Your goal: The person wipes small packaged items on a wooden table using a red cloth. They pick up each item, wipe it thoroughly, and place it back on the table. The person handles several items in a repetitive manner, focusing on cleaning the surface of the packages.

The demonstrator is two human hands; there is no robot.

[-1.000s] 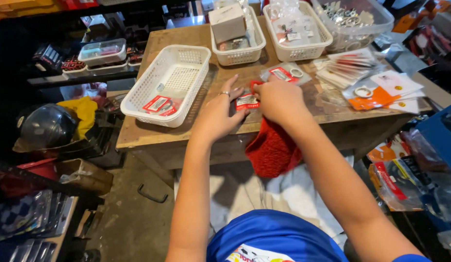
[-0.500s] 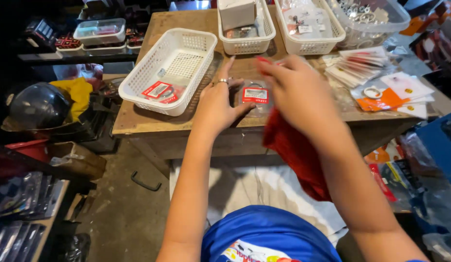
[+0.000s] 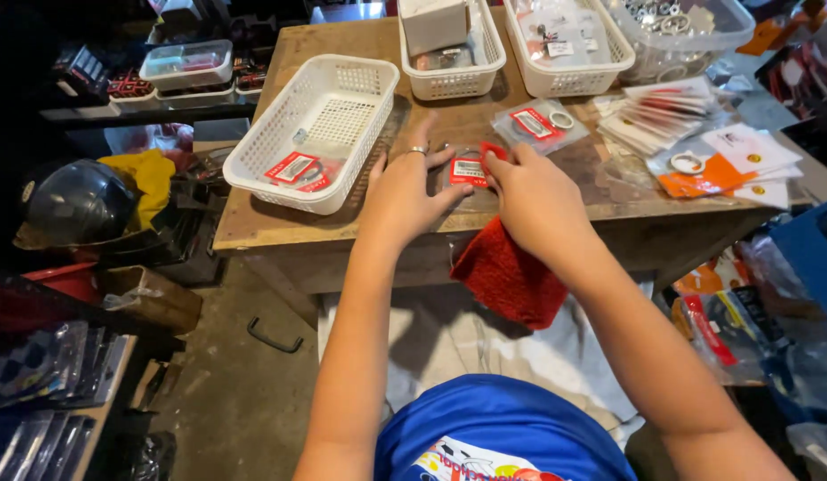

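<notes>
I observe a small clear packet with a red label [image 3: 468, 169] lying flat on the wooden tabletop [image 3: 280, 218] near its front edge, between both hands. My left hand [image 3: 406, 189] rests open, fingers spread, touching the packet's left side. My right hand [image 3: 531, 196] pinches a red cloth [image 3: 510, 272] that hangs over the edge. A white basket [image 3: 320, 125] stands just left.

Right hand [image 3: 531, 198] lowered onto packet [image 3: 468, 169] — red cloth [image 3: 509, 272] dropped.
</notes>
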